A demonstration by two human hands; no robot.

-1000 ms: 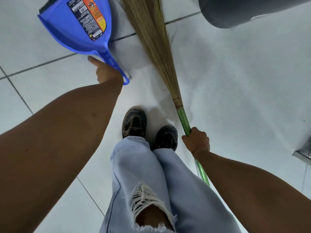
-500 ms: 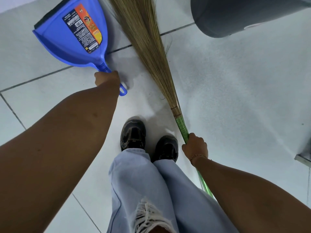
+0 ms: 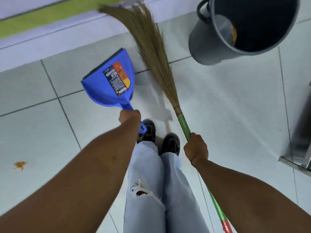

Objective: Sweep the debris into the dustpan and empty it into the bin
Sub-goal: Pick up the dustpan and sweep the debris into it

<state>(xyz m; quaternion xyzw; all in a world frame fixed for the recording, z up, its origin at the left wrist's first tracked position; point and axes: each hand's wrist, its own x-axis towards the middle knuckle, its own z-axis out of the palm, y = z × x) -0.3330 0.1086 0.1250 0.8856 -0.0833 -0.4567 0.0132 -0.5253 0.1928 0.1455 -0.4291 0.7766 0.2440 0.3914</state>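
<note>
L hand (image 3: 129, 117) grip wrapped on blue dustpan (image 3: 109, 84) handle, pan lifted, looks empty | R hand (image 3: 196, 147) grip fisted on grass broom (image 3: 151, 47) stick, bristles fwd | orange debris (image 3: 19, 165) on floor far L, unswept | gray bin (image 3: 244, 29) front-R, near for dumping

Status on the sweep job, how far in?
Done: some orange bits already sit inside the grey bin, so at least one load looks emptied. In hand: the left hand grips the blue dustpan by its handle, and the right hand holds the broom. The dustpan looks empty. Left: an orange scrap lies on the floor tiles at far left, not yet swept up.
</note>
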